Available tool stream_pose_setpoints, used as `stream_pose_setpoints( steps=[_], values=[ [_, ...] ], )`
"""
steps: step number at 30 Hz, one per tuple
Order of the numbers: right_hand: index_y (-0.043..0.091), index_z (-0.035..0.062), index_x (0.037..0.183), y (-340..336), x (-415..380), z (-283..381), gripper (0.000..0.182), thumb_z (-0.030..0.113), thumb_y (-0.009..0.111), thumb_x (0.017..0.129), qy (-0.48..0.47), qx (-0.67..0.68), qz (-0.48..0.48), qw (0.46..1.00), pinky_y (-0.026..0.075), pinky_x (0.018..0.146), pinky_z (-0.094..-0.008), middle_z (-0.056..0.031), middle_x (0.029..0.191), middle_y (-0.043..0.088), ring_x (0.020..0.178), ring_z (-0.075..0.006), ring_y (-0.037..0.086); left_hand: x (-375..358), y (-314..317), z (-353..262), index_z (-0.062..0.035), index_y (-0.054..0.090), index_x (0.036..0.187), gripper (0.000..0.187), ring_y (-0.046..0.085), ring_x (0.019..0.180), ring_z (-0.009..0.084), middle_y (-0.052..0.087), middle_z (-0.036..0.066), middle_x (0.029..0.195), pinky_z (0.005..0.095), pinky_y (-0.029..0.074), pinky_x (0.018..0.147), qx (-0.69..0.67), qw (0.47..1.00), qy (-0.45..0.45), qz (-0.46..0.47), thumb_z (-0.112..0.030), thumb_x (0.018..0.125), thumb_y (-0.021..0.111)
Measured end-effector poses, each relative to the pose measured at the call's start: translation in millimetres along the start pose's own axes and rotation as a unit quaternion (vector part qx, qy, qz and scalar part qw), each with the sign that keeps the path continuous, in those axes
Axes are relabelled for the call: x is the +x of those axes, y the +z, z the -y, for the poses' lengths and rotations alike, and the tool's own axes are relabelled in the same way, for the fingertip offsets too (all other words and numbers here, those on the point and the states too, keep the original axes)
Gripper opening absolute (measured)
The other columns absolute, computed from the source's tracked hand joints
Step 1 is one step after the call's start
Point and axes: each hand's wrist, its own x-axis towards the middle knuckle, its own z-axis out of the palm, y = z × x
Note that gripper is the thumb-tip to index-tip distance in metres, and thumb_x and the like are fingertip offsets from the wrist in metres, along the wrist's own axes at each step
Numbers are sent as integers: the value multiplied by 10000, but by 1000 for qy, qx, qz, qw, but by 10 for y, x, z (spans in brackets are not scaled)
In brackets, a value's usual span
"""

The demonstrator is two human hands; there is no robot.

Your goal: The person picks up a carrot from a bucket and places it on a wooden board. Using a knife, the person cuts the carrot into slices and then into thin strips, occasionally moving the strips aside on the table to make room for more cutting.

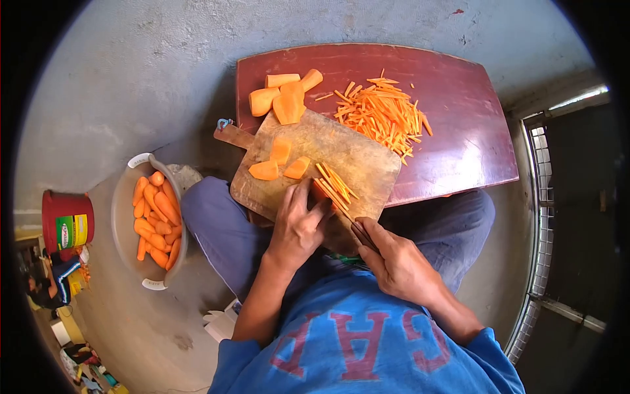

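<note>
My right hand [403,266] is closed round the handle of a knife [365,235], whose blade points up and left across a wooden cutting board [328,144]. Beside the blade, the bent fingers of my left hand [298,226] press on a carrot piece [317,191], mostly hidden by the fingers. Thin carrot sticks [336,184] lie just right of the blade. Several flat carrot slices [281,151] rest on the board above my left hand. The board sits tilted, partly on the table and partly over my lap.
On the dark red table [459,98] are a heap of carrot strips [384,115] and several thick carrot chunks [289,102]. A grey tub [121,226] of peeled carrots [157,217] stands on the floor at left, near a red bucket [56,203]. Another person [49,282] is at far left.
</note>
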Motion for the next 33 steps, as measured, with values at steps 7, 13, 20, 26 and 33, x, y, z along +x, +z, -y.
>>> stream_pose_setpoints(
  steps=[7,13,20,26,33],
  values=[
    [540,-46,1537,27,213,-48,457,76,677,1118,17,-4,11,1000,598,864,-591,-375,1140,743,1067,-574,748,10,43,32,-39,825,1246,290,649,1218,521,608,325,1479,579,565,1059,-37,999,-27,-9,-33,957,812],
    [544,-37,1527,-24,73,-57,445,76,678,1119,33,64,15,997,584,851,-595,-376,1129,737,1061,-585,739,24,24,-4,-66,840,1246,326,654,1227,495,623,297,1478,560,569,1063,-14,999,-1,-29,-33,921,848],
    [548,-41,1518,29,-27,12,450,94,695,1115,0,34,-20,999,600,857,-600,-372,1170,740,1056,-575,747,27,20,-9,-68,834,1265,354,650,1220,506,614,322,1474,572,573,1064,-6,1000,5,-22,-21,914,818],
    [548,-45,1453,116,296,-88,410,117,705,1111,-8,-6,3,1000,612,810,-615,-393,1067,739,994,-601,739,36,-22,-52,-74,838,1276,375,651,1226,507,624,322,1463,576,573,1069,-1,1000,-14,-8,-11,908,805],
    [534,-31,1581,-65,-29,24,522,78,706,1101,29,-36,30,998,607,856,-589,-361,1157,755,1054,-572,750,10,-6,-4,-46,836,1257,383,646,1239,519,613,340,1497,580,575,1070,9,1000,13,-25,6,880,798]
  ],
)
